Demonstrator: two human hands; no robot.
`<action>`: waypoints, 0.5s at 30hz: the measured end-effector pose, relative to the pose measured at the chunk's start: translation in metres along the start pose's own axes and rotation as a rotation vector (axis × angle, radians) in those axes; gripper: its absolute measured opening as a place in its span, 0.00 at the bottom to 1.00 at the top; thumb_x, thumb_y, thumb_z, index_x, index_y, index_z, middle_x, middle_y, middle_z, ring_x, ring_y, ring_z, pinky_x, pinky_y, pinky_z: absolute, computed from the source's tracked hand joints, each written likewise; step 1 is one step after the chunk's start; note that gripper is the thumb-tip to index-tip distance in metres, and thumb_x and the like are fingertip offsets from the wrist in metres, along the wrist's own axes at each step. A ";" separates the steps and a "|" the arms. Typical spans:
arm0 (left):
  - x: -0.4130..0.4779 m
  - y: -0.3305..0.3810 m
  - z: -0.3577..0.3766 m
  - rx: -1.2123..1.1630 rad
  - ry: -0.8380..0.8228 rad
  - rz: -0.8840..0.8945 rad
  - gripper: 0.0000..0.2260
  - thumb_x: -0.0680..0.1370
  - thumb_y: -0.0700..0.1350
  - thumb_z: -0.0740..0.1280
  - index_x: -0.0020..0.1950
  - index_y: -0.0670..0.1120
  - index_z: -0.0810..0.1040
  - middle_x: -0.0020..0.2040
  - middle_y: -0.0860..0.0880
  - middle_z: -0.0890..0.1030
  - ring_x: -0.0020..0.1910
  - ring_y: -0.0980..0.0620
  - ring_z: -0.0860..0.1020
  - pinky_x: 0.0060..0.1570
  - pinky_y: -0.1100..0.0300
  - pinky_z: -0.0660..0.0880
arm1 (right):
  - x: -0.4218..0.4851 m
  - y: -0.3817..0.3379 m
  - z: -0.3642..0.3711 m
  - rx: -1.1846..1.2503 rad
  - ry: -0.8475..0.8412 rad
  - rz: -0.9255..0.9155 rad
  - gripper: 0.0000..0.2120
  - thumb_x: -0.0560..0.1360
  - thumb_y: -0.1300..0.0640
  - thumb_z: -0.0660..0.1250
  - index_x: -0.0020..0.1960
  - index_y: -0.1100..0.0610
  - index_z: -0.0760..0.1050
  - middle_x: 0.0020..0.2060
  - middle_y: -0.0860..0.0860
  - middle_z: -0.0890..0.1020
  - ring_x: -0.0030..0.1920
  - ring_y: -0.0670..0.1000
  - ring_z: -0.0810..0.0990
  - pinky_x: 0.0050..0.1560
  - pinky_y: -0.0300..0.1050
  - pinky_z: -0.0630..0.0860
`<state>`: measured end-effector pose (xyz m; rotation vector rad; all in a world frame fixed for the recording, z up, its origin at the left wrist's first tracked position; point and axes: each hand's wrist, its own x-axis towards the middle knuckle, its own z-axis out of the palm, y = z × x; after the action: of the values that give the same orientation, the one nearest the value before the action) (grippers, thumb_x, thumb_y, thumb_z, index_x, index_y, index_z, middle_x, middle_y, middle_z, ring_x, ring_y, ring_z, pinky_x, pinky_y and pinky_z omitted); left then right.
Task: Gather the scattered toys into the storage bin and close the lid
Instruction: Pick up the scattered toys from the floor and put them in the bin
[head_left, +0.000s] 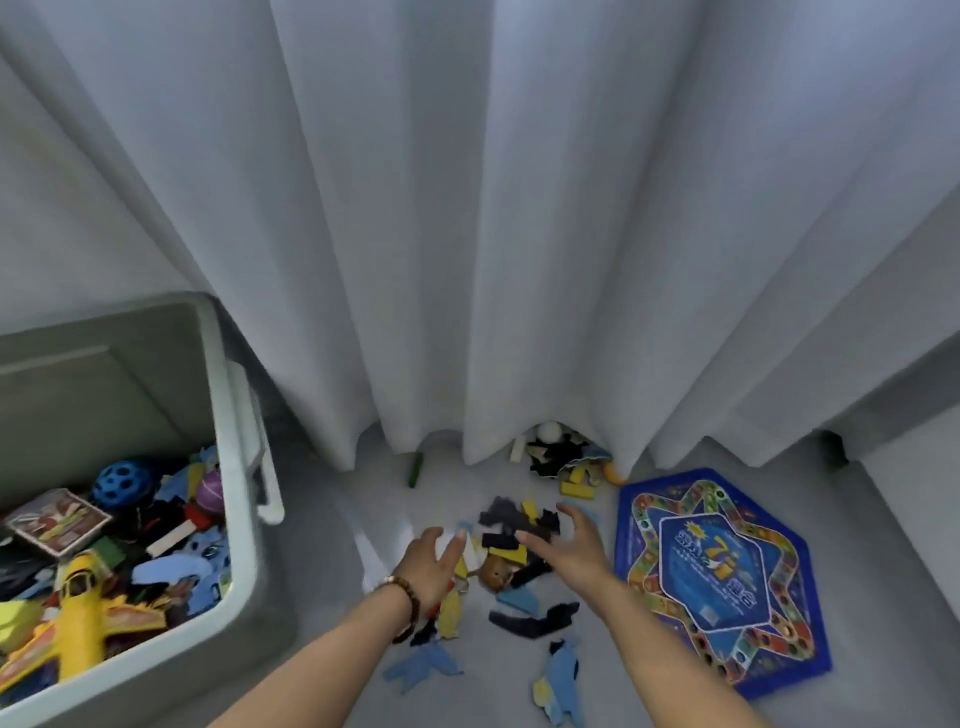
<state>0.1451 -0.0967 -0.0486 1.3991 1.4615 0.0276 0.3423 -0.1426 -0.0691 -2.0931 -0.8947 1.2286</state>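
Observation:
A grey storage bin (236, 519) stands open at the left, holding a yellow toy plane (78, 618), a blue holed ball (122, 483) and several other toys. On the floor in the middle lies a pile of black, blue and yellow foam pieces (519, 525) with a small brown toy (493, 571). My left hand (428, 564), with a bead bracelet on the wrist, hovers with straight fingers over the pile's left side. My right hand (569, 551) is spread on the pile's right side. Neither hand holds anything. No lid is in view.
A blue star-pattern game board (722, 582) lies on the floor at the right. More toys (566, 457) sit tucked under the white curtain (467, 234), with a green stick (415, 469) nearby. Loose blue pieces (558, 680) lie near my forearms.

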 end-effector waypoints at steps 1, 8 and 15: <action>0.013 -0.003 0.006 0.006 -0.034 -0.014 0.27 0.81 0.58 0.51 0.76 0.45 0.54 0.76 0.44 0.57 0.71 0.48 0.64 0.68 0.60 0.60 | 0.013 0.003 0.002 -0.053 -0.011 -0.015 0.43 0.65 0.42 0.75 0.72 0.52 0.60 0.71 0.52 0.63 0.71 0.53 0.61 0.71 0.48 0.61; 0.070 -0.009 0.033 0.008 -0.048 -0.041 0.26 0.81 0.57 0.46 0.76 0.45 0.54 0.74 0.42 0.56 0.73 0.46 0.59 0.71 0.57 0.55 | 0.066 0.022 0.012 -0.427 -0.106 -0.104 0.48 0.63 0.38 0.74 0.74 0.51 0.54 0.70 0.52 0.60 0.72 0.55 0.56 0.70 0.46 0.60; 0.079 -0.017 0.041 -0.037 -0.039 0.005 0.19 0.82 0.56 0.46 0.67 0.50 0.66 0.70 0.43 0.61 0.69 0.50 0.61 0.70 0.58 0.55 | 0.063 0.027 0.038 -0.342 -0.053 -0.121 0.33 0.65 0.46 0.75 0.63 0.53 0.64 0.58 0.51 0.69 0.63 0.52 0.65 0.60 0.44 0.68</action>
<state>0.1795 -0.0695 -0.1277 1.3665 1.4183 0.0301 0.3383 -0.1060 -0.1386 -2.2333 -1.3143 1.1360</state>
